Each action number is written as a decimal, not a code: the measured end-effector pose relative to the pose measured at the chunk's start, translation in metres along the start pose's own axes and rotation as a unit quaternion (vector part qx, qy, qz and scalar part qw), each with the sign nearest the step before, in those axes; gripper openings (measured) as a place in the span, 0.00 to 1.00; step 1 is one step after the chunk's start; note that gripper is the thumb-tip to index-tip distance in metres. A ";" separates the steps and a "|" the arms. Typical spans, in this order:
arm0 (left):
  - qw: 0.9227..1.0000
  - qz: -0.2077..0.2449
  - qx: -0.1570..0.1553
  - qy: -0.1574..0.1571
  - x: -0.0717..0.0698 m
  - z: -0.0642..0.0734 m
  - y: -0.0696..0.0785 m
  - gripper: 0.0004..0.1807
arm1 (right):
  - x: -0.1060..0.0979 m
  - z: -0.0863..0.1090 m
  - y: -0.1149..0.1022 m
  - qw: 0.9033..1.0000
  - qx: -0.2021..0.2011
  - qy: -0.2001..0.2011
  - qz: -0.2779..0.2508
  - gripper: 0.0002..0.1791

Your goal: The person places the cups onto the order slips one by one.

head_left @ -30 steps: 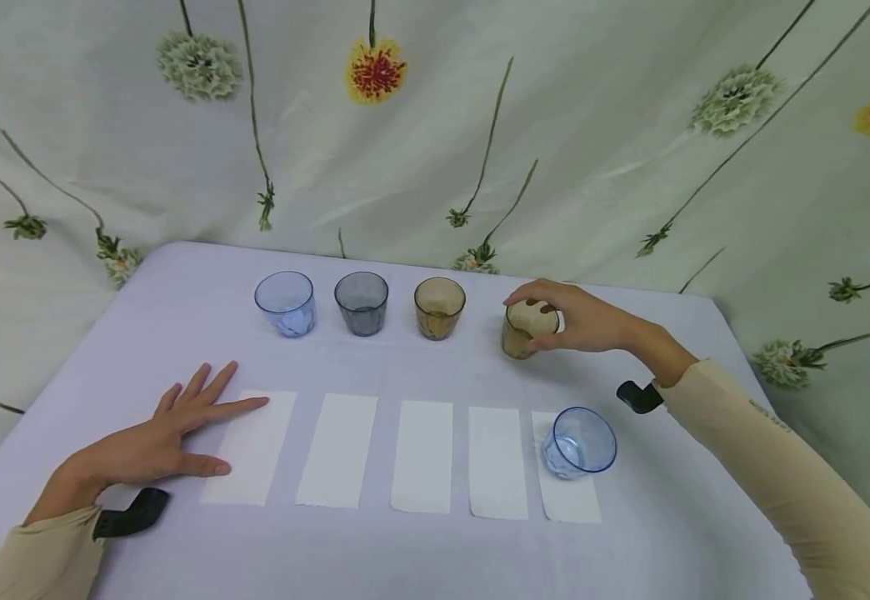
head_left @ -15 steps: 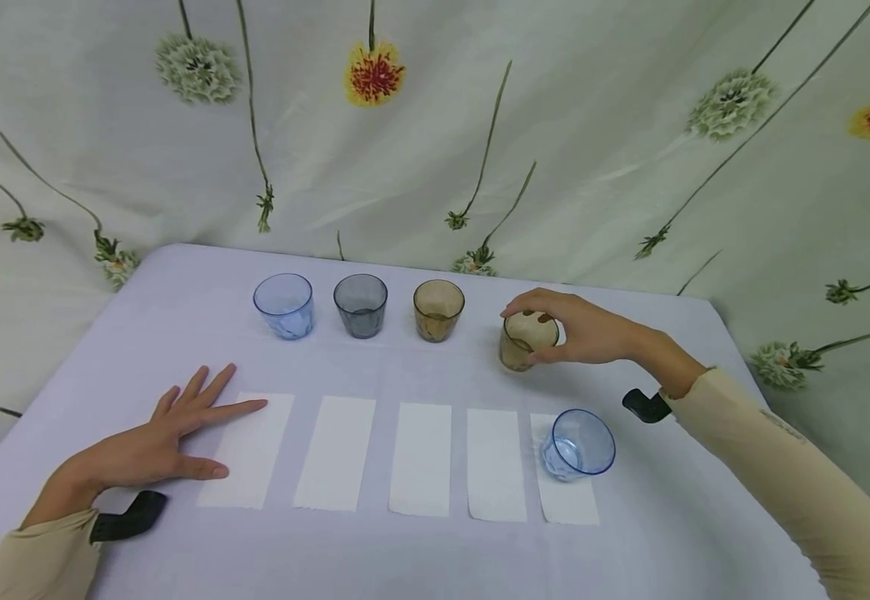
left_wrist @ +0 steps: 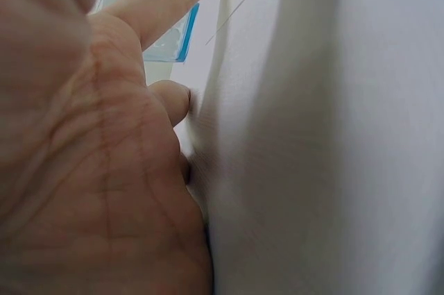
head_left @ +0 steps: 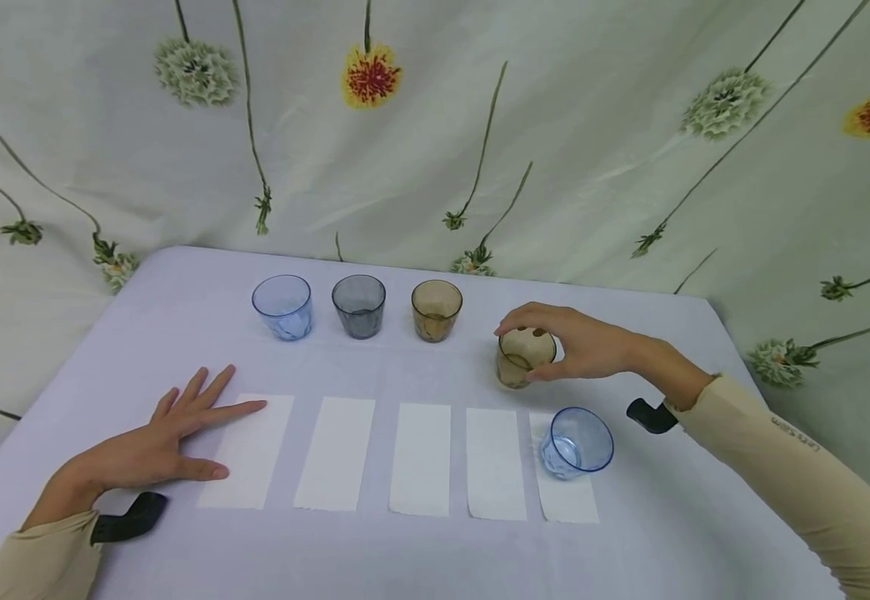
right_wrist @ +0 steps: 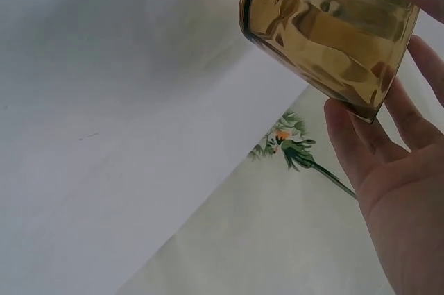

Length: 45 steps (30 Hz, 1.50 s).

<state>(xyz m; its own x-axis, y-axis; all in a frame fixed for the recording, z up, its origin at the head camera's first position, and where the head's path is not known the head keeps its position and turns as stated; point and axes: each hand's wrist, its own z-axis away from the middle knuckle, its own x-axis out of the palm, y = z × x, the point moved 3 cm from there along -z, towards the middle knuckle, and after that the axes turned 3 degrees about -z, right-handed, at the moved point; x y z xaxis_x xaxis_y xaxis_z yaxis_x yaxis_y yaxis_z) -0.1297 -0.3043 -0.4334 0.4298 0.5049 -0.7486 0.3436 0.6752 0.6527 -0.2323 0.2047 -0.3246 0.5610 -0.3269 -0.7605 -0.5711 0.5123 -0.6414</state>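
My right hand (head_left: 585,343) grips an amber glass (head_left: 513,367) by its rim, thumb on the near side and fingers on the far side. In the right wrist view that amber glass (right_wrist: 333,24) shows its base toward the left, seemingly held off the table. To the left, my left hand (head_left: 152,446) rests on the tablecloth with fingers spread straight, its index finger and thumb reaching the leftmost white paper strip (head_left: 258,454). Close below the right hand, a blue glass (head_left: 576,446) stands on the rightmost paper strip (head_left: 573,507).
Along the back stand a blue glass (head_left: 285,312), a grey glass (head_left: 360,310) and another amber glass (head_left: 437,315). More paper strips, including a middle strip (head_left: 420,458), lie in a row on the white tablecloth (head_left: 360,558). A floral curtain (head_left: 592,125) hangs behind.
My right hand has brought the amber glass a little toward me, out of the back row. The left hand stays where it was.
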 end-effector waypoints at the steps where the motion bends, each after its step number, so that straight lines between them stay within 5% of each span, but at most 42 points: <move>1: 1.000 0.001 0.000 0.000 0.000 0.000 0.000 0.41 | 0.001 0.000 0.000 1.000 -0.001 -0.002 0.001 0.36; 45: 1.000 -0.004 -0.007 -0.004 -0.002 0.000 0.002 0.41 | 0.028 0.008 -0.039 0.996 0.006 -0.082 0.018 0.35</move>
<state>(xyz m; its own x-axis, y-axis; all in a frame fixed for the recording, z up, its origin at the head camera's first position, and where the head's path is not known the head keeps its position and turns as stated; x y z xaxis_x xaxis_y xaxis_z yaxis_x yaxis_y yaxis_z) -0.1298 -0.3035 -0.4309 0.4340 0.4949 -0.7528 0.3350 0.6870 0.6448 -0.1893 0.1821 -0.3200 0.6305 -0.1749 -0.7562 -0.5862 0.5313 -0.6117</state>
